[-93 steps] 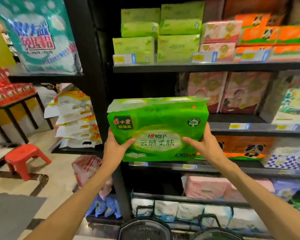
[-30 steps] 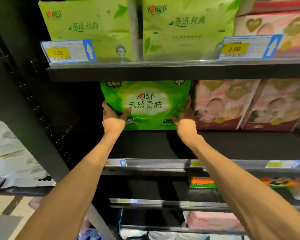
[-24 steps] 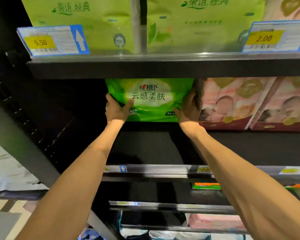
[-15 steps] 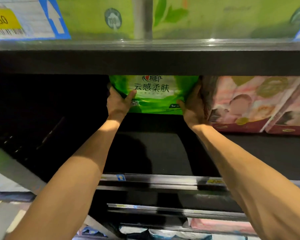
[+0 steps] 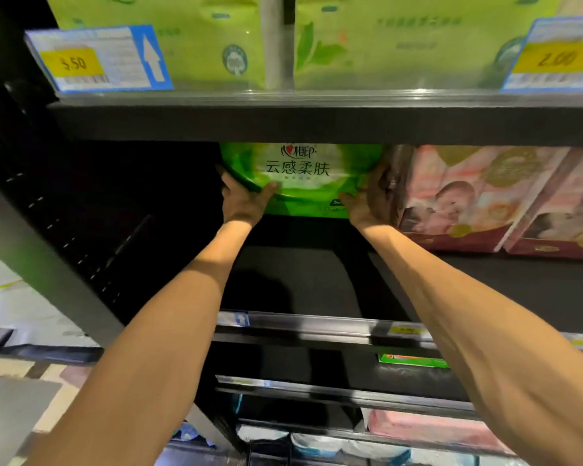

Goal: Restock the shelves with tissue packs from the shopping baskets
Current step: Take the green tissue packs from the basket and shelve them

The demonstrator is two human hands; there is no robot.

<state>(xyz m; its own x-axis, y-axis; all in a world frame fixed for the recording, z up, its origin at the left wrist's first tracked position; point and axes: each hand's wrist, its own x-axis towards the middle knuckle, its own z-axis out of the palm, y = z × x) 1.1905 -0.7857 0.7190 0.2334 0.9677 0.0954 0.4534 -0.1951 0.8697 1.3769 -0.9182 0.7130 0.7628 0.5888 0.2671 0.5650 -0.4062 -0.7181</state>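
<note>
Two bare forearms reach over the metal front rail of the dark shelf (image 5: 317,284), and at the back the left hand (image 5: 241,203) and the right hand (image 5: 367,203) hold the bright green plastic tissue pack (image 5: 300,176) by its lower corners, fingers wrapped around its edges. The pack stands deep on this shelf, touching the pink plastic-wrapped tissue pack (image 5: 468,196) on its right. I think the right hand can get squeezed between both packs, and pulling it out may drag the green one askew.
</note>
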